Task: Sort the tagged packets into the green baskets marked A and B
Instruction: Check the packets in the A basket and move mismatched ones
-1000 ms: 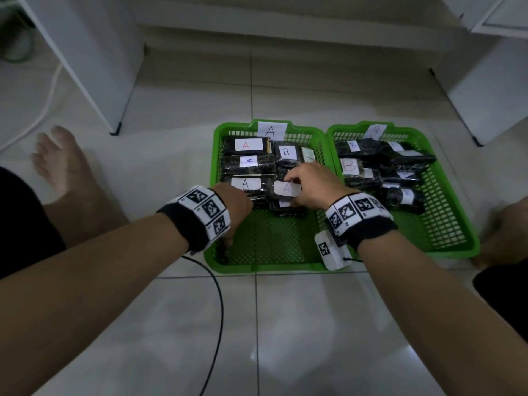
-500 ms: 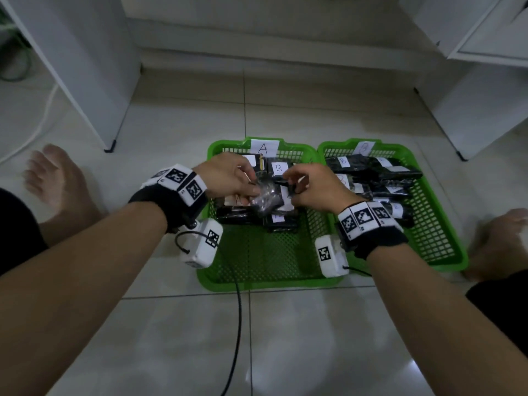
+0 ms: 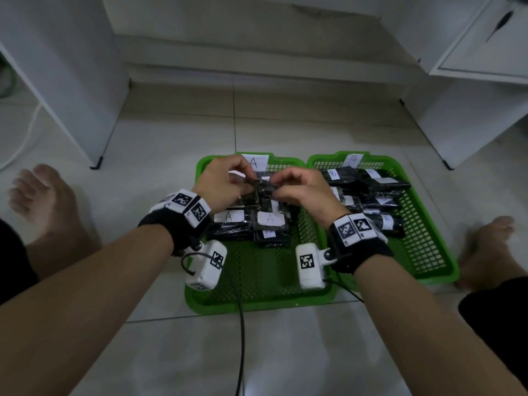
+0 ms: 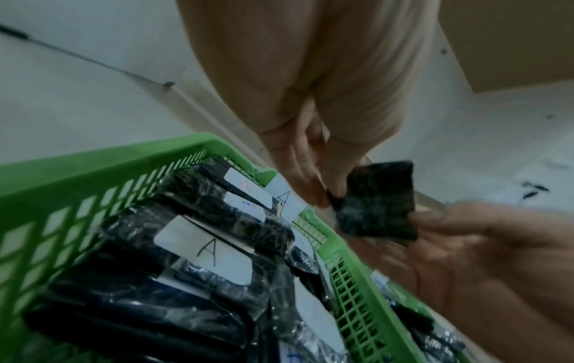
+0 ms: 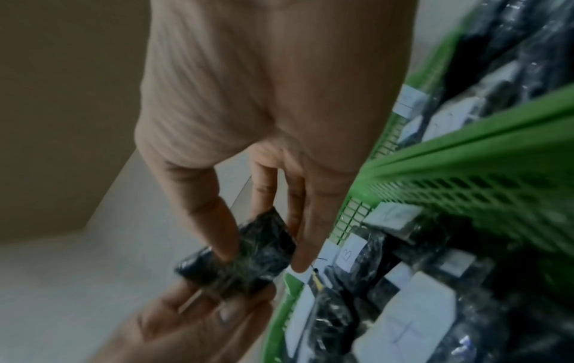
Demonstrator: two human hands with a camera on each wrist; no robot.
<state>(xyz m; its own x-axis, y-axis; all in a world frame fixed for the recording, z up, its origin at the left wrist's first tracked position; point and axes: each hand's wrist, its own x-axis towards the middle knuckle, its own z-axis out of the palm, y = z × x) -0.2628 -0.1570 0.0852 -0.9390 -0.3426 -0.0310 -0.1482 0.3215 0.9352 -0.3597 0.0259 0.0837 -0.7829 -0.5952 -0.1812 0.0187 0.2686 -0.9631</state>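
Note:
Both hands hold one black plastic-wrapped packet [image 3: 261, 184] in the air above the back of basket A [image 3: 257, 302]. My left hand [image 3: 228, 182] pinches its left end and my right hand [image 3: 297, 187] pinches its right end. From the left wrist the packet [image 4: 377, 201] shows its dark face with no tag visible. The right wrist view shows the same packet [image 5: 245, 255] between fingers and thumb. Basket A holds several black packets with white tags, some reading A [image 3: 228, 216]. Basket B [image 3: 428, 277] on the right holds several tagged packets [image 3: 365, 178].
Both green baskets sit side by side on a pale tiled floor. My bare feet [image 3: 43, 195] lie left and right of them. White cabinets [image 3: 65, 75] stand at the back left and back right. A black cable [image 3: 242, 338] trails from the left wrist toward me.
My hands lifted a packet out of basket A and raised it. They moved from low in the basket to above its back edge, each holding one end.

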